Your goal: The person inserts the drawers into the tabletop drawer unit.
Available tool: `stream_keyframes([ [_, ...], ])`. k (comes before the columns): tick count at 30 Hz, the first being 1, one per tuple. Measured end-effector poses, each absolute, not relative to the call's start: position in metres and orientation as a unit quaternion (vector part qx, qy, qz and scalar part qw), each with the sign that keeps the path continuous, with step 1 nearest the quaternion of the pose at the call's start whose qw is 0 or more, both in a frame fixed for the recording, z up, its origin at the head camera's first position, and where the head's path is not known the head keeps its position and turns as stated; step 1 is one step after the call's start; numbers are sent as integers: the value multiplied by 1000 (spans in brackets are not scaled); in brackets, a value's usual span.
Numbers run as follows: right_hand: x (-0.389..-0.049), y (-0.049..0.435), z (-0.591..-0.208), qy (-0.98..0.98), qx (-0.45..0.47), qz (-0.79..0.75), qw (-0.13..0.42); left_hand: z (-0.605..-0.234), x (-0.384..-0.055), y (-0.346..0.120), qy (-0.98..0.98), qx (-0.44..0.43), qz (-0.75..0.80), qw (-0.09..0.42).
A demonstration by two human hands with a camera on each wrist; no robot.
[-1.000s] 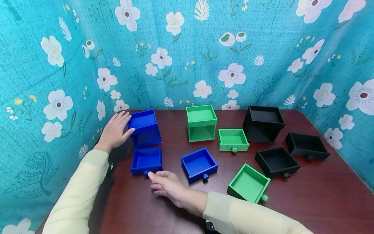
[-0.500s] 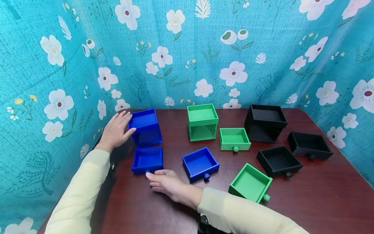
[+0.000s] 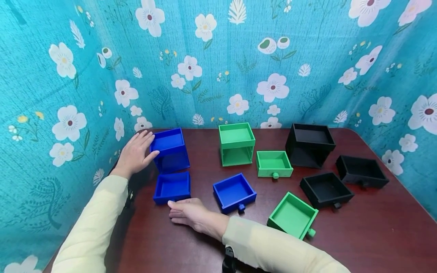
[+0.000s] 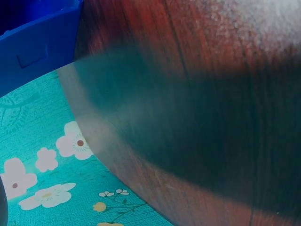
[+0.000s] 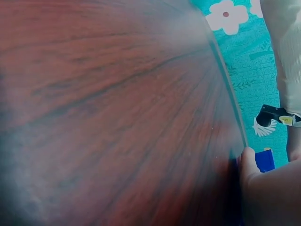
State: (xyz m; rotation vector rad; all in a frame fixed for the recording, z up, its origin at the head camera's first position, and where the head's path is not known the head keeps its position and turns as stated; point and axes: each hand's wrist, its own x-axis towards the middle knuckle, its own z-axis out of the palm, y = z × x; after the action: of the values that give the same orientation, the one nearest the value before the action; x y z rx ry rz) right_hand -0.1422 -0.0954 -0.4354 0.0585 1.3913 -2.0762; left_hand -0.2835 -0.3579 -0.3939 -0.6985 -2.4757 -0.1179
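Observation:
In the head view my left hand [image 3: 135, 153] rests against the left side of a blue drawer cabinet [image 3: 168, 139], its fingers extended and thumb near the front edge. Directly before the cabinet's open front lies a blue drawer [image 3: 172, 184]. My right hand [image 3: 192, 215] is at that drawer's front, fingers straight and together, thumb uppermost and overlapping the knob, which is mostly hidden. Part of the blue cabinet [image 4: 40, 52] shows at the upper left of the left wrist view. The right wrist view catches my right thumb [image 5: 249, 162] beside a bit of blue plastic [image 5: 265, 161].
A second blue drawer [image 3: 235, 192] lies right of my right hand. Farther along stand a green cabinet [image 3: 236, 144] and a black cabinet [image 3: 310, 145], with green drawers [image 3: 274, 163] and black drawers [image 3: 327, 189] before them. A floral curtain [image 3: 211, 68] borders the brown table [image 3: 382, 235].
My right hand has slid a little left along the front of the blue drawer, covering more of its knob. The left hand stays at the blue cabinet.

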Motion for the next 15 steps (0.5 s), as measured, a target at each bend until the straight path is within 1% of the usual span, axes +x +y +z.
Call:
stream_keyframes([
  [15,-151,-106,-443,518,41,-785,336,-395,-284,-359,-922,-263,-48,279],
])
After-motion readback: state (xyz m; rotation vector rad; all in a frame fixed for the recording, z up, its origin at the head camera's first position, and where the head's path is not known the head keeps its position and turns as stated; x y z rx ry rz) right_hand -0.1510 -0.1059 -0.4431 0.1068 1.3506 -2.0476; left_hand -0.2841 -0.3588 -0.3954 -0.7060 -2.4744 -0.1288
